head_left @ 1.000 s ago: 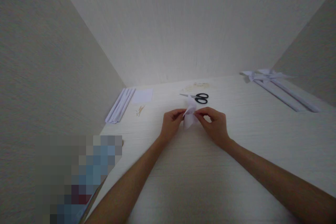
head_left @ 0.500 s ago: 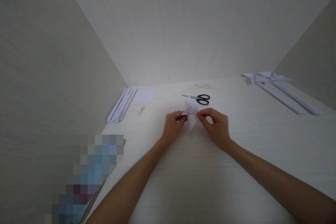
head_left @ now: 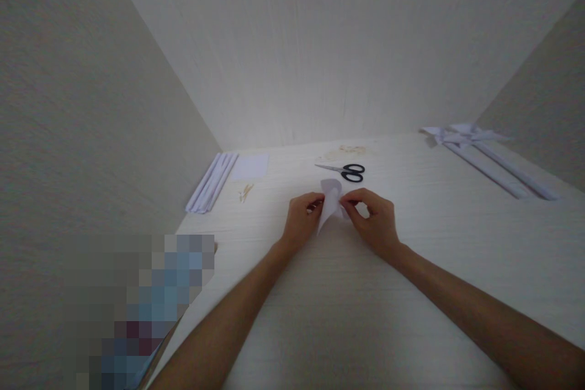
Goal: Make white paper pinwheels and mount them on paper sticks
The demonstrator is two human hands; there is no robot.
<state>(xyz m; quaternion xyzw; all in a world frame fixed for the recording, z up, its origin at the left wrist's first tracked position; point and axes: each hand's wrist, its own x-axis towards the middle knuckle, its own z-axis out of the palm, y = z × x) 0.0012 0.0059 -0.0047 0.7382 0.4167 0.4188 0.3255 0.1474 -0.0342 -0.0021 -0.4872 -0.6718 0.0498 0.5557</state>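
A small folded piece of white paper [head_left: 329,203] is held just above the pale tabletop [head_left: 347,317], between both hands. My left hand [head_left: 300,221] pinches its left side with fingers curled. My right hand [head_left: 372,220] pinches its right side, thumb and forefinger pressed together on the fold. The paper's lower tip points down toward the table between the two hands.
Black-handled scissors [head_left: 346,171] lie just beyond the hands. A bundle of rolled white paper sticks [head_left: 211,183], a white paper square [head_left: 250,167] and small wooden bits [head_left: 245,193] lie at the left. Paper pinwheels on long sticks [head_left: 484,155] rest at the right. Walls enclose three sides.
The folded paper has been turned between my fingers; its shape now looks narrower and its tip points lower left. Both hands stay in nearly the same spot.
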